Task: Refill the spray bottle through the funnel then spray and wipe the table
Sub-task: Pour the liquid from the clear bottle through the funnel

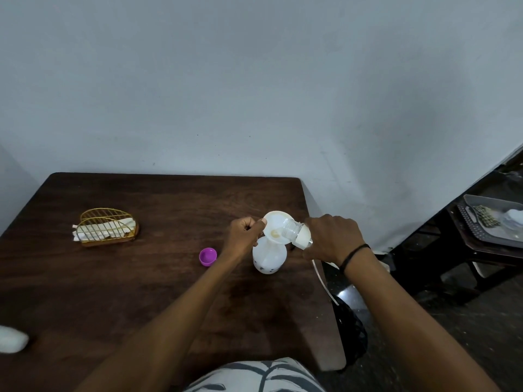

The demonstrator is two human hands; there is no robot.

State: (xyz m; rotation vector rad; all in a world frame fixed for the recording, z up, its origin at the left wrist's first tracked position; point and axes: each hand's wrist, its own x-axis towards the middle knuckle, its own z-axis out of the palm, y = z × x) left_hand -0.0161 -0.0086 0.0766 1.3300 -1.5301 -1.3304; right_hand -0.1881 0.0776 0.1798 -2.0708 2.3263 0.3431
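On the dark brown wooden table (113, 278) stands a round white plastic spray bottle (268, 257), a white funnel (276, 224) on top. The left hand (244, 233) pinches the funnel's rim. The right hand (334, 236) grips a tipped clear bottle (297, 232), mouth in the funnel.

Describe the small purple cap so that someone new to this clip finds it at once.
Start at the dark wooden table and find the white spray bottle under the white funnel. Just left of the bottle, beside the left hand's wrist, lies the small round purple plastic cap, the only brightly coloured thing there.
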